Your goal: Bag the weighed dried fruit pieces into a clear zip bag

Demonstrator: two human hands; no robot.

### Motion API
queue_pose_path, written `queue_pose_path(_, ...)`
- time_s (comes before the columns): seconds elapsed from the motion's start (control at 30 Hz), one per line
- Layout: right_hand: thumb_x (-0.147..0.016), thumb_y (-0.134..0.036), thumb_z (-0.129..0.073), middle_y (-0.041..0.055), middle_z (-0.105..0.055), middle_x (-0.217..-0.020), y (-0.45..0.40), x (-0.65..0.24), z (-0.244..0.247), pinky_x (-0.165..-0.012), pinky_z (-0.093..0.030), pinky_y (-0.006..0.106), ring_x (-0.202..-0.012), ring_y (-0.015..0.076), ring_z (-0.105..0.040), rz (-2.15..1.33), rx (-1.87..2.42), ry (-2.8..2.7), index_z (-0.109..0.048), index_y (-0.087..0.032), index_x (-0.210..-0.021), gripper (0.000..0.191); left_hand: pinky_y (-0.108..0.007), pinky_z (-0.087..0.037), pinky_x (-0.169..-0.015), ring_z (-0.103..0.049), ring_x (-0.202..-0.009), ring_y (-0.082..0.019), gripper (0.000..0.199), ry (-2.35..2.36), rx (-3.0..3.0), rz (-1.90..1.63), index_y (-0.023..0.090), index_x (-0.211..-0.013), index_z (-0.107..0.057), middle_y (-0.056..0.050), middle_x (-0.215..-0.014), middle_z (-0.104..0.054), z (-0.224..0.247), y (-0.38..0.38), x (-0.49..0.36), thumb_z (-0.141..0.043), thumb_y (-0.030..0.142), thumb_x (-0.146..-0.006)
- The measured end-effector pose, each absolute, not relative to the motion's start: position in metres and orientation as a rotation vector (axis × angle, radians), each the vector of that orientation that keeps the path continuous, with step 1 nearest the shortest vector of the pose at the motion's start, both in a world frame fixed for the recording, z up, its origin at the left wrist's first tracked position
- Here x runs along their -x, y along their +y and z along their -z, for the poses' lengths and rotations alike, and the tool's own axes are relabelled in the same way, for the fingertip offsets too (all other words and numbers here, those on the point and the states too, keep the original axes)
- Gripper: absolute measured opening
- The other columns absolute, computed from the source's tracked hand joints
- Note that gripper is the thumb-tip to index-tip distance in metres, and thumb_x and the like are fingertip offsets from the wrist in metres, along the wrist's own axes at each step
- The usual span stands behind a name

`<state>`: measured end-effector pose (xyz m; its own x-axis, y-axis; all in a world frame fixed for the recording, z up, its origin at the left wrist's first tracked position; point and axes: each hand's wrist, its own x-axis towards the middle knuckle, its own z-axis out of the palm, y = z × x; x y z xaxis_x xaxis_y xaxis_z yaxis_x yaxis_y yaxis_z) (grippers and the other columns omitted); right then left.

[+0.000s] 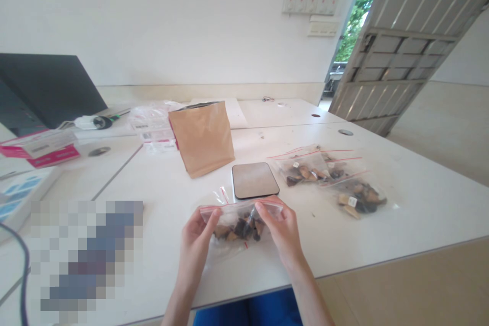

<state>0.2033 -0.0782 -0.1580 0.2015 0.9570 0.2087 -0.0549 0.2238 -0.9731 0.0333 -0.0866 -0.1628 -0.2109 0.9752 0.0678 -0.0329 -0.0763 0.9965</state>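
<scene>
A clear zip-lock bag [233, 242] with a red seal line lies in front of me, with brown and dark dried pieces, perhaps mushrooms, inside. My left hand [198, 232] pinches its top edge at the left end. Toward the other end of the same edge, my right hand [280, 224] is closed on the bag, thumb on top. Just beyond the hands sits a flat square scale [255, 181] with nothing on its plate. Behind it, to the left, stands a brown paper bag [204, 137], its top gaping.
Several filled zip-lock bags [361, 198] lie in a group at the right. Pink and white boxes [46, 147], a white handheld device [91, 122] and a dark monitor [49, 86] occupy the left. A cable [25, 270] curves along the left edge. A blurred-out patch covers the near left.
</scene>
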Motion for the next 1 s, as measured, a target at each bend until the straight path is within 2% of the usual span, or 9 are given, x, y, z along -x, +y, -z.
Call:
queue_pose_path(0.13, -0.074, -0.038, -0.069, 0.0043, -0.071, -0.083, -0.079, -0.200, 0.158, -0.078, -0.050, 0.030, -0.083, 0.0188, -0.065, -1.008, 1.071, -1.035, -0.072, -0.019, -0.081, 0.020, -0.022, -0.046, -0.077, -0.063, -0.086, -0.017, 0.037, 1.219, -1.094, -1.412, 0.016, -0.088, -0.069, -0.005, -0.089, -0.072, 0.166, -0.087, -0.032, -0.067, 0.051, -0.075)
queue_pose_path(0.3, -0.074, -0.042, -0.070, 0.0059, -0.072, -0.086, -0.079, -0.200, 0.156, -0.079, -0.050, 0.032, -0.085, 0.0208, -0.065, -1.111, 1.106, -1.107, -0.072, -0.018, -0.084, 0.027, -0.022, -0.048, -0.073, -0.064, -0.080, -0.016, 0.038, 1.231, -1.033, -1.427, 0.016, -0.087, -0.071, -0.005, -0.084, -0.073, 0.166, -0.086, -0.033, -0.072, 0.050, -0.070)
queue_pose_path(0.43, -0.076, -0.040, -0.068, 0.0056, -0.070, -0.086, -0.081, -0.198, 0.153, -0.078, -0.050, 0.031, -0.084, 0.0198, -0.065, -1.105, 1.075, -1.216, -0.072, -0.018, -0.081, 0.023, -0.023, -0.048, -0.068, -0.065, -0.074, -0.017, 0.039, 1.287, -0.999, -1.391, 0.015, -0.082, -0.073, -0.006, -0.077, -0.073, 0.164, -0.086, -0.035, -0.074, 0.050, -0.067)
queue_pose_path(0.57, -0.077, -0.039, -0.067, 0.0049, -0.069, -0.084, -0.082, -0.196, 0.151, -0.079, -0.049, 0.031, -0.083, 0.0191, -0.063, -1.053, 1.073, -1.251, -0.072, -0.018, -0.079, 0.021, -0.024, -0.050, -0.070, -0.065, -0.077, -0.019, 0.035, 1.289, -1.049, -1.434, 0.016, -0.081, -0.073, -0.006, -0.080, -0.073, 0.161, -0.088, -0.034, -0.073, 0.048, -0.068)
queue_pose_path(0.73, -0.076, -0.037, -0.067, 0.0030, -0.065, -0.077, -0.084, -0.196, 0.149, -0.071, -0.049, 0.029, -0.074, 0.0168, -0.060, -1.009, 1.069, -1.251, -0.071, -0.018, -0.073, 0.019, -0.023, -0.050, -0.072, -0.064, -0.080, -0.018, 0.027, 1.278, -1.132, -1.491, 0.017, -0.075, -0.071, -0.005, -0.082, -0.071, 0.157, -0.089, -0.034, -0.073, 0.043, -0.070)
queue_pose_path(0.9, -0.074, -0.038, -0.069, 0.0011, -0.060, -0.069, -0.083, -0.191, 0.152, -0.060, -0.047, 0.025, -0.065, 0.0144, -0.058, -0.996, 1.094, -1.167, -0.069, -0.017, -0.069, 0.022, -0.023, -0.050, -0.070, -0.065, -0.079, -0.018, 0.027, 1.266, -1.119, -1.484, 0.017, -0.075, -0.072, -0.005, -0.081, -0.071, 0.157, -0.089, -0.035, -0.073, 0.043, -0.070)
queue_pose_path(1.0, -0.073, -0.038, -0.070, 0.0021, -0.066, -0.072, -0.081, -0.190, 0.154, -0.067, -0.049, 0.027, -0.071, 0.0166, -0.062, -1.042, 1.088, -1.135, -0.070, -0.018, -0.072, 0.020, -0.023, -0.050, -0.073, -0.066, -0.082, -0.019, 0.029, 1.239, -1.101, -1.448, 0.017, -0.078, -0.072, -0.006, -0.083, -0.072, 0.160, -0.089, -0.034, -0.071, 0.045, -0.072)
